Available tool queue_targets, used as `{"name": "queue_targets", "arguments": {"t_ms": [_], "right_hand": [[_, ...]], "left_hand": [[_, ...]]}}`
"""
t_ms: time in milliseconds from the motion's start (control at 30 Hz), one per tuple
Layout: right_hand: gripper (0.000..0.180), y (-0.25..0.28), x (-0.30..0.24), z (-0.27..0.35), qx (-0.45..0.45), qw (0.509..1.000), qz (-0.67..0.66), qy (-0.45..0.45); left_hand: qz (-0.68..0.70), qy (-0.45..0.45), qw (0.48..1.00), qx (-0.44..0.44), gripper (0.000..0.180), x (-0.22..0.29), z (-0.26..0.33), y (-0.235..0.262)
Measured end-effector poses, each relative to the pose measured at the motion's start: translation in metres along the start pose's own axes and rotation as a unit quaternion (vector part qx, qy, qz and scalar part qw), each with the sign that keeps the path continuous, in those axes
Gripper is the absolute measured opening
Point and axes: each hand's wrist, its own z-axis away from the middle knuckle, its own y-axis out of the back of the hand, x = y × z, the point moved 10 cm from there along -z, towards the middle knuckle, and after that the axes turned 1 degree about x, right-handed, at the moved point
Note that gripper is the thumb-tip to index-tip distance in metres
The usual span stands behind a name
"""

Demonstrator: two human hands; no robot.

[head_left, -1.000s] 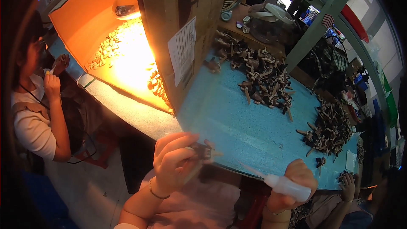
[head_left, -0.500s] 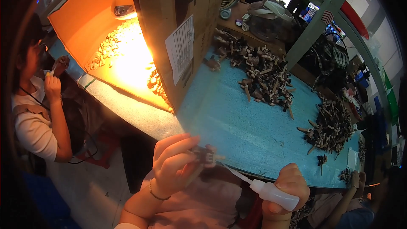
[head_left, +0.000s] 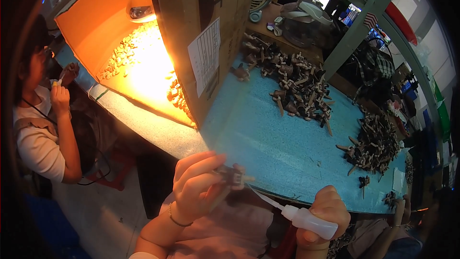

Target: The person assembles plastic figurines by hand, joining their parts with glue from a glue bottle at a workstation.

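My left hand (head_left: 199, 187) grips a small dark brown part (head_left: 233, 176) on a thin stick, just over the near edge of the blue table (head_left: 273, 144). My right hand (head_left: 323, 211) is closed on a white squeeze bottle (head_left: 309, 220). Its long thin nozzle (head_left: 263, 198) points up and left and its tip reaches the small part. Two heaps of similar dark parts lie on the table, one at the middle back (head_left: 292, 84) and one at the right (head_left: 373, 141).
A tall cardboard box (head_left: 201, 29) with a paper sheet stands at the table's left. Behind it a lamp lights an orange tray (head_left: 139, 67) strewn with small pieces. A person in a white shirt (head_left: 38, 129) sits at the left. Another person's hand (head_left: 400, 208) shows at lower right.
My right hand has lowered and tilted the bottle so that its nozzle has moved up against the part in my left hand. My left hand has stayed nearly in place.
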Motion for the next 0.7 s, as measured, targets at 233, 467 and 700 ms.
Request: {"name": "queue_targets", "arguments": {"t_ms": [233, 467, 700], "right_hand": [[0.054, 0.0056, 0.0028, 0.0013, 0.014, 0.999, -0.031, -0.013], [0.055, 0.0112, 0.0039, 0.0046, 0.022, 0.999, -0.040, -0.022], [0.053, 0.0106, -0.0001, 0.0005, 0.049, 0.998, -0.029, -0.021]], "left_hand": [[0.000, 0.006, 1.000, -0.005, 0.036, 0.0002, -0.0017, 0.0001], [0.012, 0.007, 1.000, -0.001, 0.039, -0.0005, -0.0011, -0.0013], [0.047, 0.026, 0.999, -0.004, 0.038, -0.0047, -0.0001, -0.0021]]}}
